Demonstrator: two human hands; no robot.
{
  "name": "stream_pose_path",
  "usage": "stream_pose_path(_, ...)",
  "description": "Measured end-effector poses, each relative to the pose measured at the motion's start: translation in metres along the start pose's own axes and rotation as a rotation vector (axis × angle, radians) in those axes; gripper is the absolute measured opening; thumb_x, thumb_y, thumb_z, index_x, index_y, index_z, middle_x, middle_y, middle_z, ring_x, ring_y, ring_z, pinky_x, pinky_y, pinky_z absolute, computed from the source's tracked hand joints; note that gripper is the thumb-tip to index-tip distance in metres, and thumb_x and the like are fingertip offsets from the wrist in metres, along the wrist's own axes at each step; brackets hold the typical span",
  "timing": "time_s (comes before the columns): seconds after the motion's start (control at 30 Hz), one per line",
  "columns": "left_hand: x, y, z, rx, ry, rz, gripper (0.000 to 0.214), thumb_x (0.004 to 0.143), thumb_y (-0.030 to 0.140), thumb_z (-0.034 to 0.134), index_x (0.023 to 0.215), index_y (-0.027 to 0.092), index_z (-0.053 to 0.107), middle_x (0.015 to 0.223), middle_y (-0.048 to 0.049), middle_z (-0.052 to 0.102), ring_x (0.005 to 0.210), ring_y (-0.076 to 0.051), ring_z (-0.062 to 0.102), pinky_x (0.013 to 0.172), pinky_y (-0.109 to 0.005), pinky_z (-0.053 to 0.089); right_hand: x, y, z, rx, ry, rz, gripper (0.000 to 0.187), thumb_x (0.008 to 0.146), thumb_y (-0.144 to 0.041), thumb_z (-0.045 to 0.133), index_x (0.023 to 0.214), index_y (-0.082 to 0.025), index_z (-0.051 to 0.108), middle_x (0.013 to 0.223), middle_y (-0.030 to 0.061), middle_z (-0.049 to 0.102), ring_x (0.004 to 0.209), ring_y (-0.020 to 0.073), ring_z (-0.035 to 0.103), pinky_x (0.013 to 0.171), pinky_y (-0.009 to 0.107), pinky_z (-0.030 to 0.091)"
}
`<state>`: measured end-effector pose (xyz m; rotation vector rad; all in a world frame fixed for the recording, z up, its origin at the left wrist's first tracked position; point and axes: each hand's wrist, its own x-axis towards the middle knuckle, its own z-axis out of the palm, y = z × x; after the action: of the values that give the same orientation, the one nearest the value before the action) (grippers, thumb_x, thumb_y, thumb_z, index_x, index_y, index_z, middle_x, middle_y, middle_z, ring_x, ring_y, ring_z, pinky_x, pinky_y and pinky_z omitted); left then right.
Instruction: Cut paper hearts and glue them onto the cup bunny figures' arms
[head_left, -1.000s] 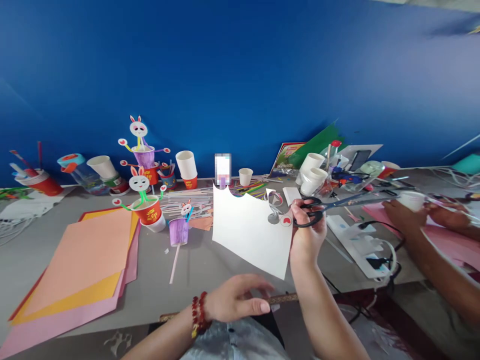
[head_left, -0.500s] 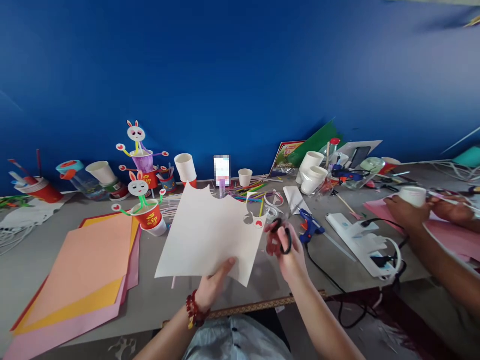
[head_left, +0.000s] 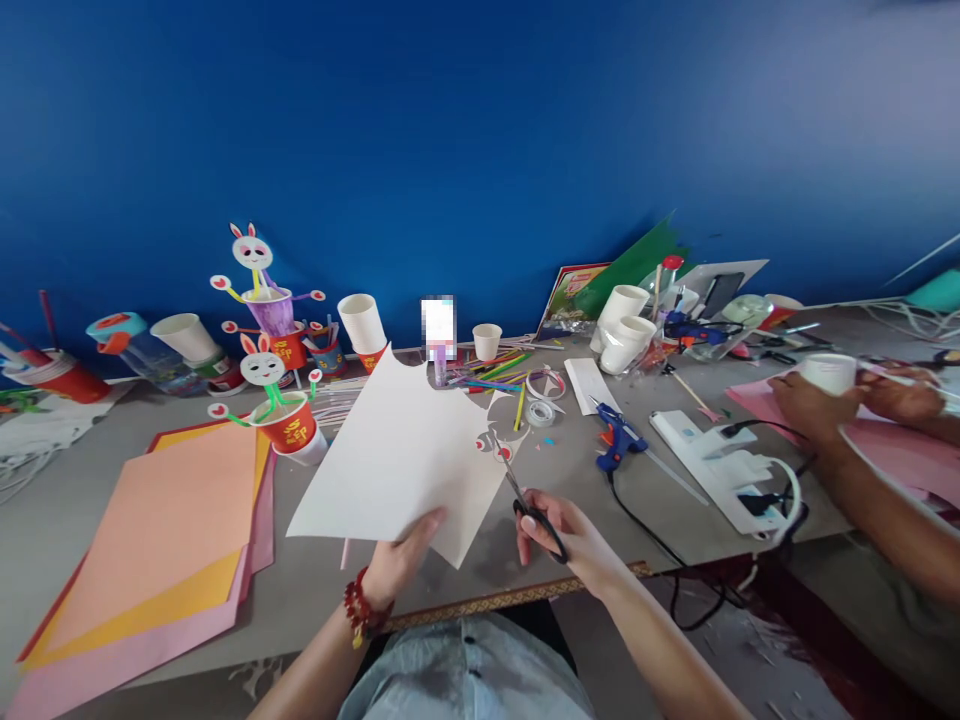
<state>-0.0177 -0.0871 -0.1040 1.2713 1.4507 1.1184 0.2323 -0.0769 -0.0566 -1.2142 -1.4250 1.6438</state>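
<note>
My left hand [head_left: 409, 550] grips the near edge of a large white sheet of paper [head_left: 375, 460], thumb on top. Curved bites are cut from the sheet's far edge. In my right hand [head_left: 555, 530] is a pair of black-handled scissors [head_left: 516, 488], fingers in the loops, blades pointing up and left toward the sheet's right side. By the blade tips lies a small white disc with a red heart [head_left: 504, 454]. Beyond the sheet stand a roll of clear tape [head_left: 540, 412] and several coloured pipe cleaners [head_left: 499, 378].
At left lie stacked coloured sheets [head_left: 165, 520] and a rabbit-faced cup figure [head_left: 289, 425]. To the right are a blue glue gun [head_left: 621, 440] with its cord and a white power strip [head_left: 712, 470]. A co-worker's hands [head_left: 817, 405] hold a white cup [head_left: 829, 373] at far right.
The scissors have swung from handles-up in my right hand to blades pointing at the sheet. My right hand has moved lower and left. The sheet has shifted slightly left.
</note>
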Motion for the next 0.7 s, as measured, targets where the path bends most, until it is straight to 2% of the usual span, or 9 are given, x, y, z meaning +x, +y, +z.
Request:
stream_pose_path(0.13, 0.004, 0.002, -0.005, 0.021, -0.033, 0.003, 0.034, 0.074, 0.056, 0.068, 0.08, 0.025, 0.08, 0.088, -0.0044, 0.081, 0.088, -0.026, 0.076, 0.083, -0.035, 0.064, 0.0, -0.004, -0.006, -0.044, -0.038, 0.031, 0.049, 0.077, -0.068, 0.067, 0.074, -0.021, 0.051, 0.053, 0.001, 0.065, 0.055, 0.0166, 0.056, 0.059, 0.027, 0.036)
stream_pose_path(0.33, 0.008, 0.012, -0.01, 0.018, -0.074, 0.02, 0.028, 0.075, 0.048, 0.067, 0.082, 0.025, 0.08, 0.092, -0.0039, 0.081, 0.091, -0.025, 0.075, 0.089, -0.034, 0.061, 0.001, -0.003, -0.011, -0.042, -0.075, 0.066, 0.048, 0.076, -0.065, 0.07, 0.071, -0.022, 0.048, 0.05, -0.0014, 0.062, 0.05, 0.0151, 0.052, 0.057, 0.027, 0.032)
stream_pose_path(0.5, 0.009, 0.016, -0.01, 0.008, -0.127, 0.015, 0.023, 0.073, 0.044, 0.065, 0.075, 0.025, 0.078, 0.085, -0.0039, 0.081, 0.085, -0.025, 0.075, 0.087, -0.034, 0.061, 0.002, 0.007, -0.016, -0.074, -0.08, 0.092, 0.043, 0.078, -0.057, 0.073, 0.072, -0.022, 0.049, 0.047, -0.0022, 0.062, 0.049, 0.014, 0.048, 0.056, 0.026, 0.03)
stream_pose_path(0.7, 0.007, 0.012, -0.009, -0.005, -0.118, -0.024, 0.021, 0.074, 0.04, 0.064, 0.079, 0.024, 0.077, 0.091, -0.0038, 0.081, 0.09, -0.025, 0.075, 0.088, -0.034, 0.061, 0.0, 0.021, -0.019, -0.092, -0.074, 0.104, 0.039, 0.081, -0.051, 0.072, 0.069, -0.022, 0.048, 0.044, -0.0047, 0.06, 0.044, 0.0116, 0.042, 0.054, 0.025, 0.028)
